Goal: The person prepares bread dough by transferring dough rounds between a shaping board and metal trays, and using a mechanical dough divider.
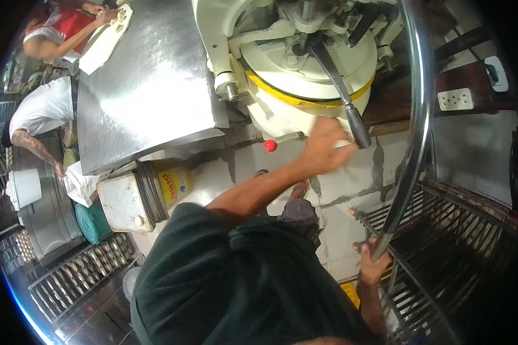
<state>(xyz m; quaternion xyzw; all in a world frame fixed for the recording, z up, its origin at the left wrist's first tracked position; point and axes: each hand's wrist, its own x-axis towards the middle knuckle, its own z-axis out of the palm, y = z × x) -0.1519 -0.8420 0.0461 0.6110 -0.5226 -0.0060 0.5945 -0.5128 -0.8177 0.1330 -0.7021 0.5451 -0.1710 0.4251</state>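
In front of me stands a cream-coloured press-like machine (305, 63) with a round head and a yellow band (270, 91). My left hand (327, 146) is closed, knuckles up, at the machine's near side, slightly blurred. A pale bit of something shows at its fingers; I cannot tell what it is. Just right of it hangs a dark crank handle (358, 126), apart from the hand. My right hand (375, 263) is wrapped round the lower end of a long, curved chrome bar (421, 86). A red ball knob (270, 145) sits left of my left hand.
A steel table (149, 86) stands left, with a person working pale dough (121, 22) at its far end. Another person in white bends beside it. Stacked trays (126, 201) and a yellow-labelled tub (175, 184) stand below. A dark metal rack (443, 247) is at right.
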